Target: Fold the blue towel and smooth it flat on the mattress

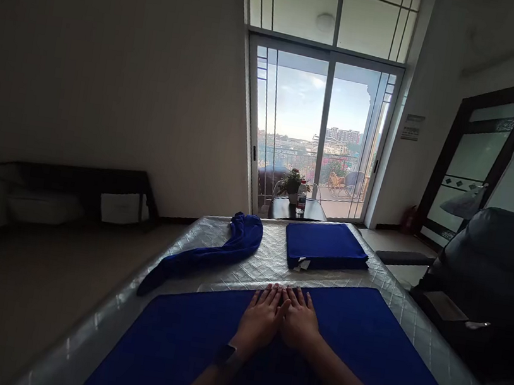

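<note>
A blue cloth [188, 342] lies spread out flat in front of me on a plastic-covered mattress [227, 271]. My left hand [263, 314] rests flat on its far edge, fingers stretched forward. Beside it, my right hand [300, 318] presses flat on the same edge, and the two thumbs meet or cross. Neither hand grips anything. Beyond the spread cloth sits a folded blue cloth [326, 242] with a white tag at its near side. Farther left, a loose, bunched blue cloth [214, 253] trails toward the mattress's left side.
Past the mattress stands a small dark table [278, 208] with a potted plant [293, 185] and a bottle [301, 197]. A black armchair [498, 277] is close on the right. Sliding glass doors [291, 114] face me. A dark low table [91, 179] stands at left.
</note>
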Tool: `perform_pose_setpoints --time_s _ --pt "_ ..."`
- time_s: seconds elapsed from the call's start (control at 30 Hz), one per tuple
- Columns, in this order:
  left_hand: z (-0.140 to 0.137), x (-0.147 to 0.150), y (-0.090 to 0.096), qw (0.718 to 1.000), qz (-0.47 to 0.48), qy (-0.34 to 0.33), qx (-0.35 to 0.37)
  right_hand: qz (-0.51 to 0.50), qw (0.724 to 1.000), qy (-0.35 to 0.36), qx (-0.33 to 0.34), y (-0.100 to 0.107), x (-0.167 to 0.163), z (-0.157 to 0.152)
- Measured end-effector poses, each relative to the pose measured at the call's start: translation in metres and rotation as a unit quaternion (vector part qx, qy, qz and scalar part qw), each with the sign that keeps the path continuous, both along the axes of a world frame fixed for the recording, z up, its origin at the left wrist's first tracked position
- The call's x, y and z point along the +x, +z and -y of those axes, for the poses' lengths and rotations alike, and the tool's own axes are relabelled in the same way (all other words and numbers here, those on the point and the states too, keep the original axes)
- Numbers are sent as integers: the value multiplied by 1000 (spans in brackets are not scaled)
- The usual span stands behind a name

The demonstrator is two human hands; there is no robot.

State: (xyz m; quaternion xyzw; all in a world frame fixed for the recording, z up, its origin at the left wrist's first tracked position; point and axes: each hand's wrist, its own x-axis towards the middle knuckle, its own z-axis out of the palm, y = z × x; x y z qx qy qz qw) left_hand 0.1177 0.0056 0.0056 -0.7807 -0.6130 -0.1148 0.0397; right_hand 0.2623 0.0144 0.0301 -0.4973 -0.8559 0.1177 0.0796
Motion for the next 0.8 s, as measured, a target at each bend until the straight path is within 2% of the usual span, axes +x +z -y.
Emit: perform_pose_setpoints --time_s 0.13,0.23,0.43,0.6,0.73,0.8 --pt "3 -5 4 1000 4 -3 -24 -8 1000 -24 -1 0 2 0" --pt "6 -23 3 999 1 10 -34 -5 999 -51 1 0 11 -3" --pt "17 -102 -4 997 -3 50 -53 15 997 -70 -7 3 47 -14" --pt "36 -166 2 990 8 120 -77 20 995 -97 -11 1 85 -27" --pt "49 -209 5 984 0 152 -87 48 989 -140 -1 -6 132 -44" --pt "53 -230 2 984 3 166 -65 66 983 -169 10 -12 163 -51"
